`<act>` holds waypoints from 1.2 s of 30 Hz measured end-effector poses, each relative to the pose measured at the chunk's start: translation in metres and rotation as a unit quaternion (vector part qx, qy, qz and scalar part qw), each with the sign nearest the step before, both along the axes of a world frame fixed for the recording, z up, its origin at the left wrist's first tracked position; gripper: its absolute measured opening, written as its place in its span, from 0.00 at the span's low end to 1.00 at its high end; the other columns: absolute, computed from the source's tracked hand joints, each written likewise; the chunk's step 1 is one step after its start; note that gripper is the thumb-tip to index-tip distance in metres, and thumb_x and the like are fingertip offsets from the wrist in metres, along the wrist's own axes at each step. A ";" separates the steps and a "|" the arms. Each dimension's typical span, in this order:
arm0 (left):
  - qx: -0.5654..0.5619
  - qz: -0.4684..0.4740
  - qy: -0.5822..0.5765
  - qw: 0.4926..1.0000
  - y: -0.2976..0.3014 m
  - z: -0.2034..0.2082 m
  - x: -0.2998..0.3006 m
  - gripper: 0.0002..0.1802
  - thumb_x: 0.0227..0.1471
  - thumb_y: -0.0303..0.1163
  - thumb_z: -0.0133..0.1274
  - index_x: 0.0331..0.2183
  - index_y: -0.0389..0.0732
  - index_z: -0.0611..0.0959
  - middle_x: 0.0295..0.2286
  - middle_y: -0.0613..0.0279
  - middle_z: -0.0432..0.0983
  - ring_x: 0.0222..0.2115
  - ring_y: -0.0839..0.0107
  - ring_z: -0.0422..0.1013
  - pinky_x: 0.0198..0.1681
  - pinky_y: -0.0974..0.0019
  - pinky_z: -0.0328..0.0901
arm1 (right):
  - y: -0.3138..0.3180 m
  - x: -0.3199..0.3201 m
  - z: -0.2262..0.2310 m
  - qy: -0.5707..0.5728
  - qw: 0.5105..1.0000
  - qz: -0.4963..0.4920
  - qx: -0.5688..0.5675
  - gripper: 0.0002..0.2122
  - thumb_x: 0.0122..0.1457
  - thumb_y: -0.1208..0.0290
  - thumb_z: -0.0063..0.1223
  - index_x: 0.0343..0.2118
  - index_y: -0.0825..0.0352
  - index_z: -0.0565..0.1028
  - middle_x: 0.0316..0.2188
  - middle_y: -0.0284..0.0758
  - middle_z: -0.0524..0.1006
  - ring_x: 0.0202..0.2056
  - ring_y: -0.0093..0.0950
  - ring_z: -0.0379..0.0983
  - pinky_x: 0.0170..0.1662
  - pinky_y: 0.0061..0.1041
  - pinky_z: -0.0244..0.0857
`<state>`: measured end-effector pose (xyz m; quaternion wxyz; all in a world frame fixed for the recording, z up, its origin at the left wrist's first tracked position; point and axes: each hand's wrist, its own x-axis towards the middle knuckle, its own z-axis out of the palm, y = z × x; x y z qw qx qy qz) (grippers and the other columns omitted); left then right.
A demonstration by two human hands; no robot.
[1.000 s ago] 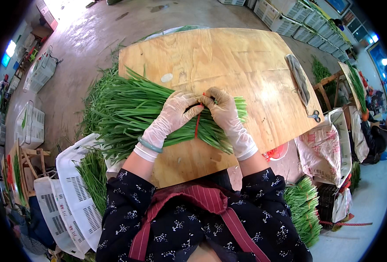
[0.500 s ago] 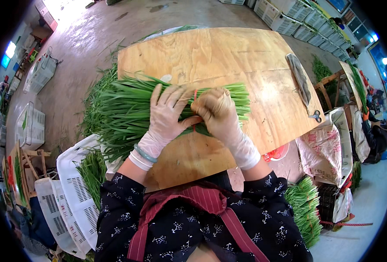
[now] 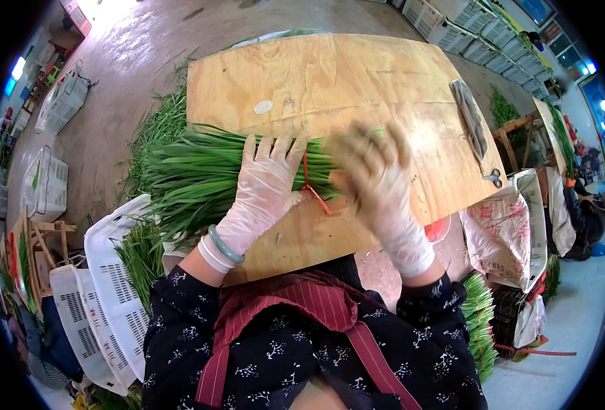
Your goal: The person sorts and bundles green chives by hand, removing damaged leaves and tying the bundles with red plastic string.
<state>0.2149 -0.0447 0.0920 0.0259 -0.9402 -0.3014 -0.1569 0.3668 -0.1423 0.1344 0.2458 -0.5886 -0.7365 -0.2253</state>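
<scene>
Work surface: pale brown, rectangular plywood board (image 3: pixel 377 82), its far edge curved by the lens.
Stalks: thick bundle of long, flat green leafy stalks (image 3: pixel 197 164) lying crosswise on the near half of the board; leaf ends at left, overhanging the left edge, paler ends at right.
Binding: thin red tie strip (image 3: pixel 305 172) across the bundle between the two hands; loose end points near and right, over bare plywood.
Left contact: left hand in a thin, whitish, translucent glove (image 3: pixel 265 184), palm down on the bundle just left of the strip; fingers extended over the stalks, not curled round them.
Left wrist: smooth, pale grey-green ring bracelet (image 3: pixel 225 244).
Right contact: right hand in a matching whitish glove, soiled at the fingers (image 3: pixel 379 167), above the paler stalk ends; fingers blurred, loosely extended and apart; cannot tell whether they touch the stalks.
Board, right edge: long, dark grey cloth-like strip (image 3: pixel 469 119); dark-handled metal scissors (image 3: pixel 494 178) just nearer.
Board, far left: flat, whitish oval patch (image 3: pixel 263 107).
Floor, left: slotted white plastic crate (image 3: pixel 115 273) beside green stalks.
Floor, right: creased whitish sack with red print (image 3: pixel 497 239); nearer, stacked green stalk bunches (image 3: pixel 479 328).
Far right: stacked white plastic crates (image 3: pixel 465 34).
</scene>
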 end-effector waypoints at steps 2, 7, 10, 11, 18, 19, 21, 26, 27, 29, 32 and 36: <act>-0.018 0.026 0.026 0.999 -0.010 0.006 -0.001 0.56 0.20 0.53 0.64 0.53 0.41 0.59 0.47 0.56 0.60 0.47 0.58 0.58 0.54 0.49 0.47 | 0.026 0.010 0.007 0.014 0.998 -0.053 0.015 0.17 0.48 0.57 0.50 0.40 0.59 0.73 0.40 0.30 0.73 0.45 0.32 0.66 0.52 0.40 0.53; 0.018 0.071 -0.009 0.997 -0.031 -0.021 0.003 0.60 0.20 0.60 0.61 0.53 0.39 0.59 0.50 0.52 0.56 0.51 0.56 0.53 0.55 0.48 0.44 | 0.057 0.041 -0.058 0.093 0.979 -0.052 -0.175 0.19 0.53 0.51 0.43 0.38 0.61 0.75 0.33 0.38 0.76 0.39 0.34 0.71 0.50 0.35 0.57; -0.028 0.046 0.008 0.999 0.003 -0.019 0.009 0.61 0.20 0.63 0.59 0.54 0.40 0.57 0.50 0.53 0.56 0.52 0.56 0.52 0.57 0.49 0.41 | 0.074 0.042 -0.048 0.148 0.941 -0.094 -0.289 0.22 0.55 0.47 0.38 0.38 0.61 0.75 0.33 0.40 0.75 0.38 0.35 0.71 0.49 0.34 0.58; -0.026 0.046 0.008 0.999 0.007 -0.020 0.009 0.61 0.21 0.63 0.59 0.54 0.40 0.57 0.50 0.53 0.56 0.53 0.56 0.51 0.57 0.49 0.41 | 0.080 0.041 -0.040 0.164 0.921 -0.112 -0.334 0.23 0.55 0.46 0.36 0.39 0.61 0.75 0.34 0.41 0.75 0.37 0.35 0.72 0.48 0.34 0.58; -0.044 0.073 -0.057 0.995 -0.011 -0.002 -0.030 0.49 0.36 0.50 0.58 0.56 0.41 0.56 0.55 0.48 0.49 0.56 0.48 0.44 0.57 0.44 0.38 | 0.120 0.037 0.010 0.146 0.877 -0.003 -0.457 0.33 0.53 0.40 0.35 0.51 0.66 0.64 0.46 0.43 0.69 0.50 0.39 0.63 0.54 0.30 0.52; -0.046 0.059 -0.148 0.986 -0.025 -0.001 -0.036 0.43 0.37 0.43 0.58 0.54 0.40 0.60 0.54 0.47 0.51 0.55 0.47 0.47 0.56 0.43 0.41 | 0.127 0.038 0.015 0.237 0.837 0.019 -0.494 0.35 0.52 0.38 0.35 0.52 0.66 0.63 0.47 0.44 0.68 0.51 0.38 0.62 0.56 0.31 0.50; -0.135 -0.020 -0.343 0.930 -0.057 -0.018 -0.044 0.32 0.42 0.35 0.55 0.49 0.38 0.66 0.49 0.50 0.60 0.52 0.51 0.55 0.54 0.52 0.51 | 0.155 0.037 -0.003 0.227 0.802 0.036 -0.551 0.38 0.48 0.35 0.38 0.53 0.66 0.61 0.51 0.43 0.65 0.54 0.37 0.58 0.56 0.30 0.50; -0.787 0.024 -0.516 0.337 -0.066 -0.103 -0.022 0.31 0.48 0.40 0.53 0.50 0.37 0.64 0.46 0.59 0.64 0.49 0.62 0.59 0.54 0.60 0.54 | 0.173 -0.014 0.013 0.162 0.709 0.055 -0.685 0.39 0.43 0.42 0.53 0.52 0.68 0.62 0.50 0.42 0.66 0.52 0.35 0.60 0.54 0.28 0.53; -0.806 0.011 -0.551 0.215 -0.051 -0.107 -0.021 0.31 0.48 0.40 0.53 0.50 0.37 0.63 0.46 0.60 0.64 0.49 0.63 0.59 0.54 0.60 0.54 | 0.169 -0.022 0.019 0.175 0.690 0.069 -0.699 0.38 0.42 0.45 0.57 0.52 0.68 0.62 0.49 0.43 0.67 0.52 0.34 0.61 0.54 0.28 0.54; -0.786 -0.006 -0.569 0.244 -0.028 -0.081 -0.017 0.31 0.48 0.39 0.53 0.51 0.39 0.63 0.47 0.62 0.63 0.48 0.65 0.60 0.53 0.61 0.56 | 0.156 -0.003 0.000 0.232 0.694 0.150 -0.665 0.40 0.37 0.63 0.65 0.55 0.67 0.57 0.44 0.42 0.70 0.45 0.31 0.67 0.46 0.28 0.62; -0.736 0.031 -0.621 0.269 -0.031 -0.078 -0.015 0.28 0.47 0.37 0.55 0.49 0.39 0.67 0.45 0.63 0.66 0.47 0.67 0.61 0.51 0.64 0.57 | 0.122 -0.013 0.012 0.231 0.799 0.176 -0.526 0.46 0.31 0.67 0.69 0.55 0.69 0.54 0.43 0.42 0.70 0.45 0.30 0.66 0.46 0.29 0.62; -0.618 -0.010 -0.652 0.439 -0.016 -0.036 -0.025 0.30 0.47 0.39 0.55 0.49 0.37 0.65 0.45 0.61 0.64 0.47 0.71 0.60 0.51 0.67 0.56 | 0.090 -0.027 0.018 0.466 0.784 0.192 -0.363 0.47 0.30 0.70 0.71 0.55 0.69 0.53 0.46 0.40 0.68 0.45 0.31 0.66 0.47 0.29 0.63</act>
